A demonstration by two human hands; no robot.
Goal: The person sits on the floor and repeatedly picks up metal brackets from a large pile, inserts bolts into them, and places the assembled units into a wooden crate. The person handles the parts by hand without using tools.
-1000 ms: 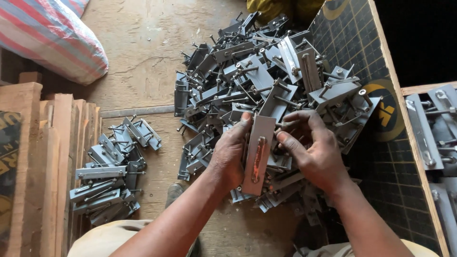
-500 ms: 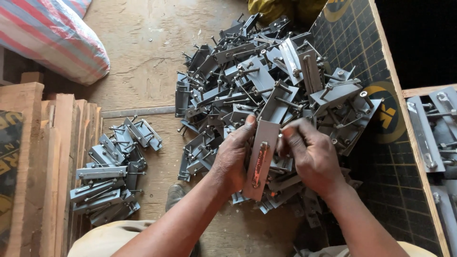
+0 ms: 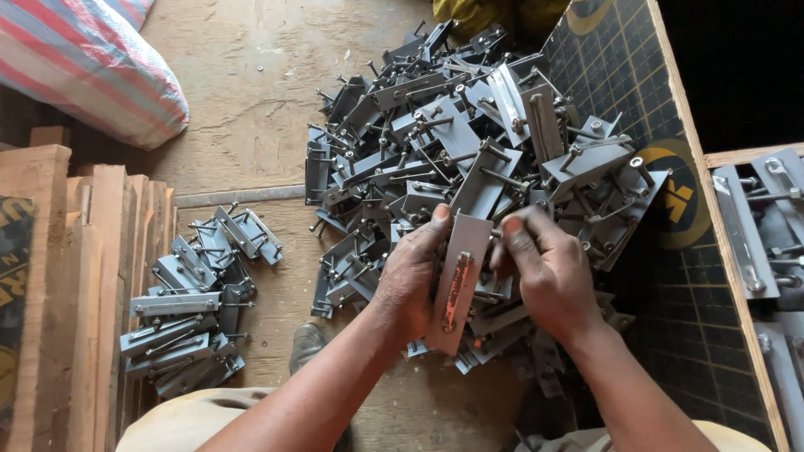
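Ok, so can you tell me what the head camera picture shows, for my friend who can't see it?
Two bare hands hold a flat grey metal plate over a big pile of grey metal brackets on a dusty floor: the left hand grips its edge and the right hand pinches near its top. A smaller pile of brackets lies to the left beside wooden planks, with a striped sack behind.

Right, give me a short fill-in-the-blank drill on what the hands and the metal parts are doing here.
1. The left hand grips a flat metal ____.
2. The right hand works at the upper ____ edge of that piece.
3. The smaller pile of parts lies beside stacked ____ boards.

Missing words: plate; right; wooden
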